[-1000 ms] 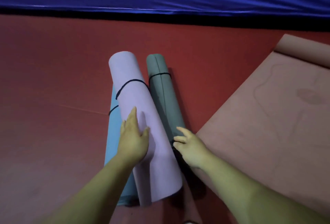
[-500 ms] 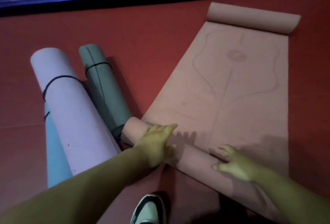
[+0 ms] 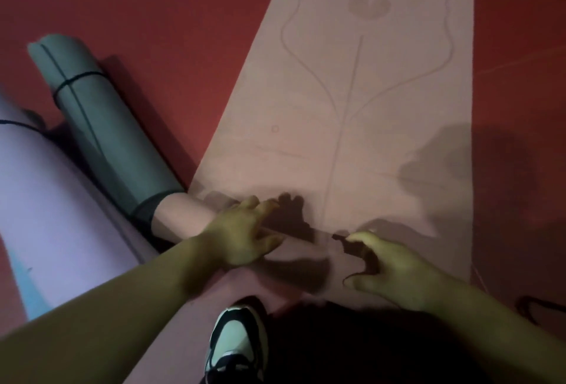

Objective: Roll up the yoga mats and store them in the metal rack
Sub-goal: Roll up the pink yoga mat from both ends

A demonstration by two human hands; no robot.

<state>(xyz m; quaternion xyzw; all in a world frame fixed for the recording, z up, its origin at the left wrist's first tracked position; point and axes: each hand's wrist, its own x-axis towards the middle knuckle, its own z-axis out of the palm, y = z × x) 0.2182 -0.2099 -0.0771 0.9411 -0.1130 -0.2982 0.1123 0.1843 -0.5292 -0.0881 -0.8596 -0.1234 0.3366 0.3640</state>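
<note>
A pink yoga mat (image 3: 367, 138) with a line drawing lies spread on the red floor, and its near end is wound into a roll (image 3: 180, 218). My left hand (image 3: 242, 236) presses on top of that roll with fingers spread forward. My right hand (image 3: 395, 270) rests further right on the roll, fingers arched and thumb apart. Left of them lie rolled mats: a grey-green one (image 3: 101, 126) tied with a black band, a lilac one (image 3: 55, 200) and a light blue one (image 3: 33, 295) beneath it. No metal rack is in view.
My black-and-white shoe (image 3: 235, 344) stands just behind the roll. A thin black cord (image 3: 536, 307) lies on the red floor (image 3: 153, 16) at the lower right. The grey-green roll's near end touches the pink roll's left end.
My hands left the rolled lilac and grey-green mats and came onto the pink mat's rolled end. The view has dropped closer; the blue padding and the mat's far end are out of sight.
</note>
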